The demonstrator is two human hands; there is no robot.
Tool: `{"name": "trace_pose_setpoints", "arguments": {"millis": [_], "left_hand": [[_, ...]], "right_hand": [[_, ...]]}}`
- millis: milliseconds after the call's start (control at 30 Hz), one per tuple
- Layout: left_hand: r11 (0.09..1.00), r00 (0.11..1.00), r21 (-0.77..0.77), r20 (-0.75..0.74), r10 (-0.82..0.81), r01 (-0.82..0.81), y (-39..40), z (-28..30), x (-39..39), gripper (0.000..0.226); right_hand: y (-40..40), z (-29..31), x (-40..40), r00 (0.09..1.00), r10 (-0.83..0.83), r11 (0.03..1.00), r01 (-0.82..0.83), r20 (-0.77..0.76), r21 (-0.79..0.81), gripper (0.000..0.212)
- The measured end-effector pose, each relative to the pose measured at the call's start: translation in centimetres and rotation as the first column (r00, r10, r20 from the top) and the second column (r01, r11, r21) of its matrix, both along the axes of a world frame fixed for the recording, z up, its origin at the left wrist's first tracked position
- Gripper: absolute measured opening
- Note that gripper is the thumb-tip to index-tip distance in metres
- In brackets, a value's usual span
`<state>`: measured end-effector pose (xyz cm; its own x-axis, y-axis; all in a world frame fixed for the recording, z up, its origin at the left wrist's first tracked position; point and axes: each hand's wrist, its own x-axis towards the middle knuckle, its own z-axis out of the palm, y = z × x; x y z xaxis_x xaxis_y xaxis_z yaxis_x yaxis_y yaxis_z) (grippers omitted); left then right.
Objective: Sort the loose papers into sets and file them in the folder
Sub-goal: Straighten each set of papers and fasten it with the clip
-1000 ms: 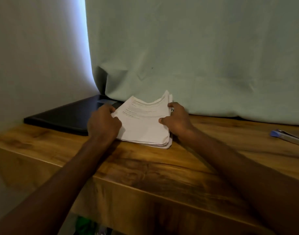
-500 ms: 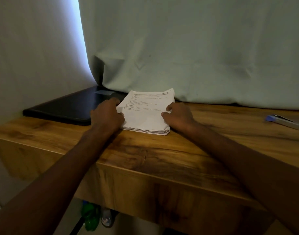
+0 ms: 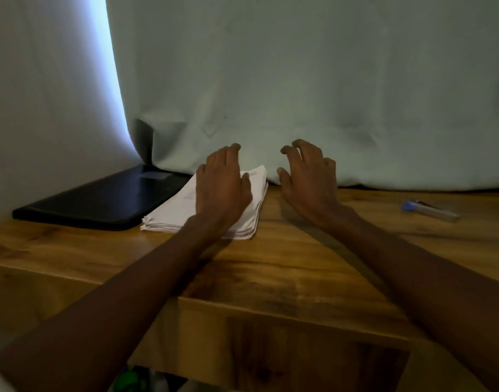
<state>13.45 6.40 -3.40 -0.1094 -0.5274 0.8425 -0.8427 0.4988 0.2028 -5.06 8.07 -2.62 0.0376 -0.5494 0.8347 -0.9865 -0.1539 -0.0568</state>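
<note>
The stack of loose papers (image 3: pixel 206 205) lies flat on the wooden counter (image 3: pixel 299 264), its long axis running away from the person and leaning a little to the right, its left edge touching or just beside the closed black folder (image 3: pixel 101 199), which sits to the left against the wall. The left hand (image 3: pixel 221 188) hovers over the right half of the stack, fingers spread and only slightly bent, holding nothing; whether the palm touches the top sheet cannot be told. The right hand (image 3: pixel 310 179) hangs just off the stack's right edge, above bare wood, fingers loosely curved and empty. So the papers lie straight under the left hand and just to the left of the right hand, and the left is the nearer one for lifting sheets. A curtain (image 3: pixel 299 94) closes off the back right behind the stack, so there is little room that way. The open room for laying out sets is the wide stretch of counter to the right and toward the person, up to a blue-capped pen (image 3: pixel 429 211) far right. Sorting looks not yet begun, since the papers lie as one pile.
</note>
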Motion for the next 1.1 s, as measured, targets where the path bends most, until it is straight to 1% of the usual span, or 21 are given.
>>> {"name": "trace_pose_setpoints", "arguments": {"millis": [67,133,233,267,333,367,467,534,667,800,834,934,1000,1034,1101], "left_hand": [[0.997,0.997,-0.018,-0.03,-0.072,0.071,-0.3,0.7,-3.8,0.062],[0.992,0.991,0.004,-0.042,-0.127,0.128,-0.5,1.6,-7.9,0.065],[0.974,0.974,0.028,-0.05,-0.223,0.224,-0.8,2.4,-13.3,0.066],[0.96,0.958,0.039,-0.081,-0.274,0.278,-0.8,2.2,-15.0,0.068],[0.929,0.924,0.076,-0.161,-0.348,0.363,-0.8,0.9,-17.5,0.073],[0.922,0.92,0.093,-0.154,-0.36,0.377,-0.9,-0.1,-18.3,0.076],[0.937,0.936,0.087,0.068,-0.345,0.339,-1.9,-2.0,-19.6,0.08],[0.944,0.935,0.078,0.134,-0.33,0.322,-2.2,-2.2,-19.6,0.08],[0.952,0.944,0.073,0.129,-0.304,0.296,-1.8,-2.1,-19.5,0.061],[0.952,0.945,0.06,0.118,-0.306,0.3,-1.6,-2.1,-19.5,0.054],[0.949,0.943,0.058,0.107,-0.316,0.311,-1.2,-2.0,-20.0,0.053],[0.924,0.926,0.058,0.009,-0.378,0.377,0.9,-1.5,-22.9,0.051],[0.903,0.907,0.085,-0.033,-0.419,0.421,2.8,-0.8,-26.1,0.049],[0.905,0.912,0.119,-0.021,-0.41,0.409,3.8,-0.5,-27.6,0.048],[0.921,0.941,0.226,0.048,-0.336,0.317,5.7,-0.6,-31.0,0.047]], "right_hand": [[0.4,0.7,-2.0,0.993,-0.054,0.998,0.051,-0.102,-0.032,0.047],[1.0,1.0,-4.3,0.981,-0.113,0.994,0.114,-0.158,-0.006,0.051],[1.6,0.7,-7.8,0.97,-0.159,0.986,0.166,-0.182,0.024,0.057],[1.7,0.5,-9.3,0.968,-0.175,0.982,0.184,-0.179,0.033,0.057],[1.7,-0.4,-11.8,0.964,-0.207,0.975,0.217,-0.17,0.043,0.054],[1.8,-0.8,-12.7,0.96,-0.221,0.971,0.233,-0.174,0.05,0.054],[1.5,-1.5,-14.3,0.959,-0.247,0.962,0.26,-0.14,0.082,0.052],[1.4,-1.5,-14.7,0.961,-0.259,0.96,0.267,-0.093,0.09,0.051],[1.7,-1.3,-15.3,0.963,-0.261,0.963,0.264,-0.062,0.055,0.049],[3.4,-0.7,-16.2,0.967,-0.253,0.967,0.253,-0.008,0.035,0.045],[4.4,-0.6,-17.0,0.962,-0.272,0.961,0.273,-0.029,0.037,0.044],[7.4,-0.7,-20.1,0.925,-0.331,0.94,0.341,-0.188,0.024,0.042],[9.7,-0.3,-23.2,0.895,-0.384,0.918,0.397,-0.225,0.012,0.041],[10.8,0.0,-24.7,0.885,-0.412,0.905,0.425,-0.214,0.012,0.041],[13.4,0.4,-28.4,0.865,-0.476,0.874,0.485,-0.157,0.023,0.04]]}}
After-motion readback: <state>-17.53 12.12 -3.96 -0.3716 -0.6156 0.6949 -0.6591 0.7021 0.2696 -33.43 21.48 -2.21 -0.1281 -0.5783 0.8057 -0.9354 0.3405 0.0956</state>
